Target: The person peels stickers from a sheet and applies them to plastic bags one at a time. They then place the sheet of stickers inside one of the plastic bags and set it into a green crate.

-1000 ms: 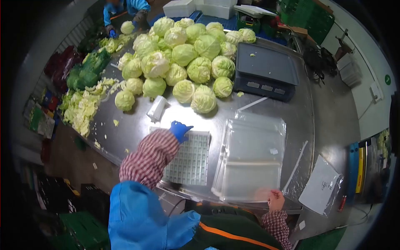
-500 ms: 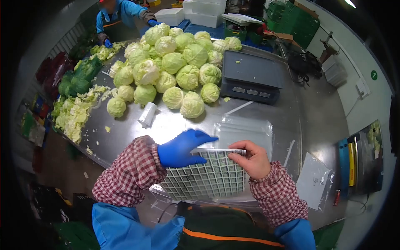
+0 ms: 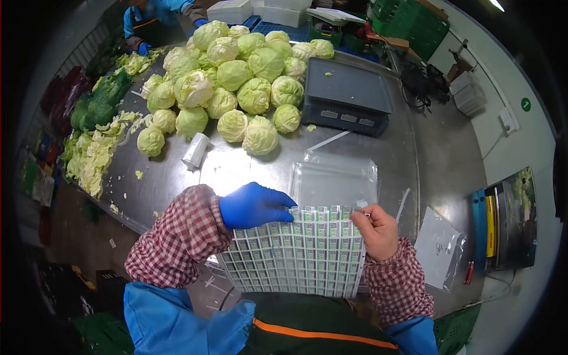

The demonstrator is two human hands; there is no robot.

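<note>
A sheet of small labels (image 3: 299, 251), printed green and grey in a grid, hangs tilted in front of my body. My left hand (image 3: 253, 206), in a blue glove, pinches its top edge left of the middle. With thumb and forefinger, my bare right hand (image 3: 378, 231) grips the sheet's upper right corner; a small pale piece shows by the fingertips, too small to make out. Beyond the sheet lie clear plastic bags (image 3: 334, 180) on the metal table (image 3: 396, 160).
Many cabbages (image 3: 234, 76) are piled at the back. A dark scale (image 3: 346, 97) stands right of them, a white roll (image 3: 195, 151) in front. Trimmed leaves (image 3: 89, 160) lie along the left edge. Another person (image 3: 157, 21) works at the far left. A bagged paper (image 3: 438, 245) lies right.
The sheet has tilted up so its printed face shows more fully. My right hand has shifted right and down along it. The camera view has moved a little.
</note>
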